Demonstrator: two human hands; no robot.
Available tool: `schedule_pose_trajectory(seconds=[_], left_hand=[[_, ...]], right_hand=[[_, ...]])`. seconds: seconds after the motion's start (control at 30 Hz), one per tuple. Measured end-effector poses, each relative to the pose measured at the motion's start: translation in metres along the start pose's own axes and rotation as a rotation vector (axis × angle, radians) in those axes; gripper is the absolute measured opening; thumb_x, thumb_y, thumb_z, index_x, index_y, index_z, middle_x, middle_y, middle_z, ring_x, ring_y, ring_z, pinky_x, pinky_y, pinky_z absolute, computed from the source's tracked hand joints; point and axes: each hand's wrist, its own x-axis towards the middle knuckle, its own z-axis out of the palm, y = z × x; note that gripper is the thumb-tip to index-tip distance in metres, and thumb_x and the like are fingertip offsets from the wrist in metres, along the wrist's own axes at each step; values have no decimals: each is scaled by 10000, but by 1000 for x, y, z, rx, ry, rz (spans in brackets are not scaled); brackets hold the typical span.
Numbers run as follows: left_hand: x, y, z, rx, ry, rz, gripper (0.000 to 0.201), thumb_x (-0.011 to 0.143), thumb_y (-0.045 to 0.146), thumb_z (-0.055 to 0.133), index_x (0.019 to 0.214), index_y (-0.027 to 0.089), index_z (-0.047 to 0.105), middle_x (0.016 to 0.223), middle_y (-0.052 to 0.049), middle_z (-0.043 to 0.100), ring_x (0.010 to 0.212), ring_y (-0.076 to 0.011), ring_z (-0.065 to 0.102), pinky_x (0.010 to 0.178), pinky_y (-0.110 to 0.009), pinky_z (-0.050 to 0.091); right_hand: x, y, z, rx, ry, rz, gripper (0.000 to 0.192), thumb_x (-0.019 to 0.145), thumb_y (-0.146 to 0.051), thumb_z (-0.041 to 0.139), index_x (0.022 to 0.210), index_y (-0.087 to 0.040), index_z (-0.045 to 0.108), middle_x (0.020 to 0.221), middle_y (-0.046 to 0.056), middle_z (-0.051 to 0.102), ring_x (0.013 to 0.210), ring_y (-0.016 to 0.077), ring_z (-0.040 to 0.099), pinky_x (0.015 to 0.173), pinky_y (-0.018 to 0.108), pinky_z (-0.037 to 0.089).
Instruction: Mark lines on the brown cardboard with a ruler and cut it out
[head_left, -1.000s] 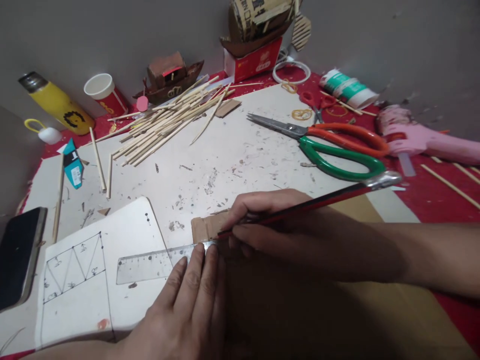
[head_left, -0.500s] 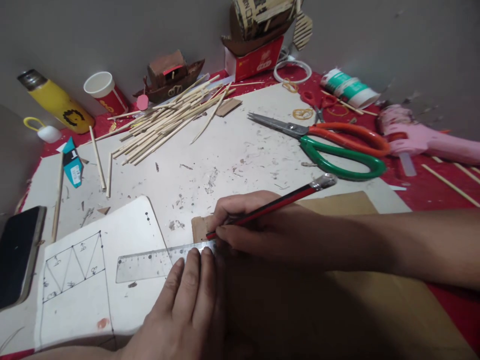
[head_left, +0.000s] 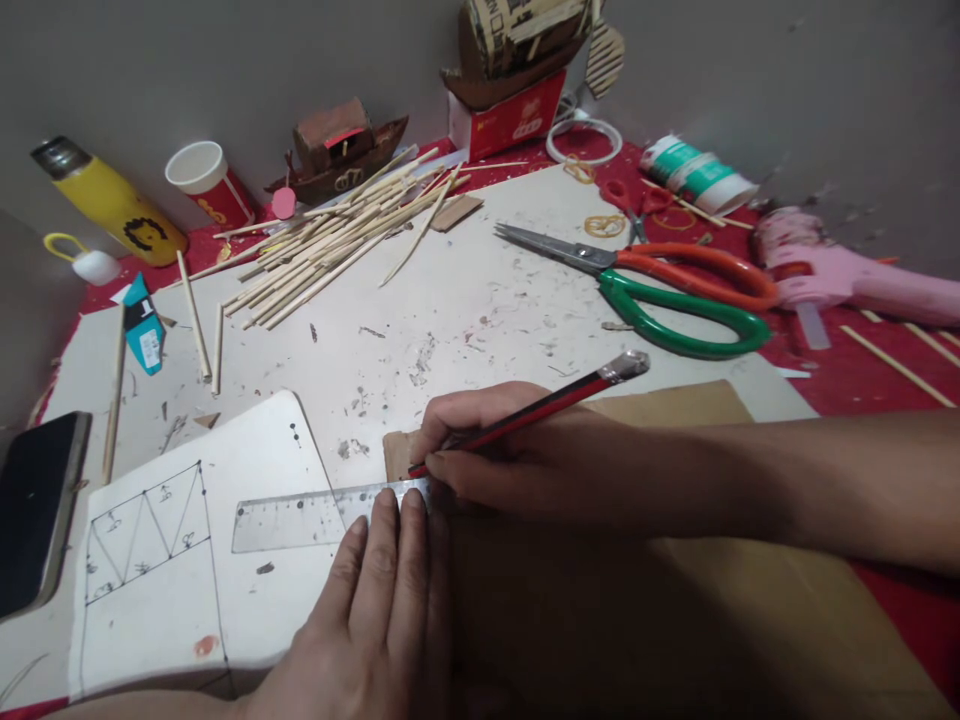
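My right hand is closed round a red and black pencil, its tip low at the edge of a clear ruler. My left hand lies with fingers stretched out, pressing on the ruler. Beneath both is a brown cardboard sheet, its left corner showing by the pencil tip. The ruler's left end lies over a white paper bearing a drawn strip of triangles and handwritten marks. The marks under the pencil tip are hidden.
Large scissors with orange and green handles lie beyond my right hand. Behind are a heap of wooden sticks, a paper cup, a yellow bottle and model boats. A pink glue gun is right; a phone left.
The pencil's top end has swung slightly left and its tip has shifted a little left. The ruler's left end has tilted slightly upward. My left hand stays nearly still.
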Motion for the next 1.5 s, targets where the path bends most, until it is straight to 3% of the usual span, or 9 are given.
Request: schedule_pose_trajectory(seconds=[0.63, 1.1, 1.5], left_hand=[[0, -4, -1, -16, 62, 30, 497, 1020, 340, 386, 1249, -53, 586, 1267, -233, 680, 1170, -379, 645, 942, -424, 513], [3, -9, -1, -36, 34, 53, 543, 1022, 377, 373, 1289, -62, 551, 1298, -247, 658, 1171, -370, 654, 920, -410, 556], [4, -12, -4, -65, 32, 66, 522, 996, 359, 437, 1272, -67, 559, 1275, -259, 665, 1162, -382, 660, 900, -411, 583]], right_hand=[[2, -1, 2, -76, -1, 9, 166, 850, -60, 522, 816, -137, 665, 739, -32, 660, 702, 84, 566, 643, 175, 451], [-5, -5, -2, -177, 23, 10, 130, 875, -148, 511, 776, -177, 590, 716, -42, 623, 667, 94, 516, 612, 205, 421], [-11, -8, -10, -209, 55, 40, 168, 819, -97, 516, 677, -186, 536, 640, -40, 574, 613, 99, 486, 579, 216, 396]])
